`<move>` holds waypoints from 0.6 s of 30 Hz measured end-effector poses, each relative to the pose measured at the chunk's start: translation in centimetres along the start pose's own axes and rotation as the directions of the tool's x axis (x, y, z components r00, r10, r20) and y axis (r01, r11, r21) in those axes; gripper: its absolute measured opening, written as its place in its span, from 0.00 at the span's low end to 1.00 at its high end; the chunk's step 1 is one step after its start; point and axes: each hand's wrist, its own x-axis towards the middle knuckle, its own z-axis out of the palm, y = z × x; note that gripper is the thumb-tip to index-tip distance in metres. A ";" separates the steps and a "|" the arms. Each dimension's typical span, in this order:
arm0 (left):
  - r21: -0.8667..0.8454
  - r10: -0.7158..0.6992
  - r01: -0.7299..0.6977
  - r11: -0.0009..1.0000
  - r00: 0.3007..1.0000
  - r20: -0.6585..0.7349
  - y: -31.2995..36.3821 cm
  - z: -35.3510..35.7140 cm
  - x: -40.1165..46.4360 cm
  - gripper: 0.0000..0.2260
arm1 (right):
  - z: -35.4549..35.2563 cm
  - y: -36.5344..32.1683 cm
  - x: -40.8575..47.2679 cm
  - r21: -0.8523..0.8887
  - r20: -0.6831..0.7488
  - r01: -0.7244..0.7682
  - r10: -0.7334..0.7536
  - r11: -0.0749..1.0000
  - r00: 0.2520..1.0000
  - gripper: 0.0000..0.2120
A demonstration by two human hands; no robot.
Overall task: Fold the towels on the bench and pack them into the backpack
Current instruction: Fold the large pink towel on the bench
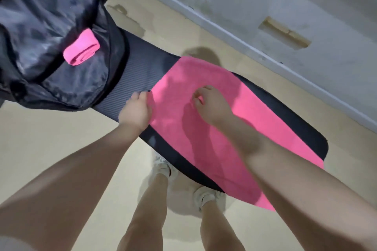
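Note:
A pink towel [206, 132] lies spread flat over the black padded bench [134, 71], its near end hanging over the bench's front edge. My left hand [137, 111] grips the towel's left edge, fingers curled around it. My right hand [210, 104] rests on the towel's middle and pinches the fabric between the fingertips. At the bench's left end the black backpack [40, 26] lies wide open. A folded pink towel [81, 47] sits inside it on the shiny lining.
Beige floor surrounds the bench. A grey wall base [265, 32] runs diagonally behind it. My legs and white shoes [206, 195] stand just in front of the bench's near edge.

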 end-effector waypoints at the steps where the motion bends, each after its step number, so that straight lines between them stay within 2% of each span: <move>1: -0.004 -0.020 0.020 1.000 1.000 -0.008 -0.8 -0.1 0.8 0.17 | 0.7 -0.9 1.1 -0.007 0.009 0.001 -0.001 1.000 1.000 0.10; 5: 0.061 0.028 -0.027 0.998 1.000 -0.006 -2.7 0.4 3.1 0.17 | 3.2 -3.3 5.0 -0.047 0.049 0.017 -0.014 0.999 0.999 0.10; 9: -0.027 0.045 -0.045 0.999 0.999 0.003 -3.1 1.7 3.8 0.15 | 5.0 -4.7 8.0 -0.136 0.098 0.061 -0.048 0.989 0.994 0.09; 12: -0.076 0.052 -0.054 0.996 0.998 -0.025 -3.2 2.1 3.7 0.12 | 5.5 -5.8 9.5 -0.115 0.120 0.093 -0.079 0.989 0.990 0.12; 15: -0.309 0.087 -0.099 0.946 0.995 -0.053 -3.9 1.4 3.2 0.08 | 5.4 -7.3 10.8 -0.239 0.332 0.292 -0.204 0.926 0.921 0.20; 18: -0.500 0.108 -0.093 0.861 0.994 0.001 -4.9 0.2 2.5 0.08 | 4.6 -8.6 11.7 -0.417 0.530 0.451 -0.193 0.789 0.826 0.19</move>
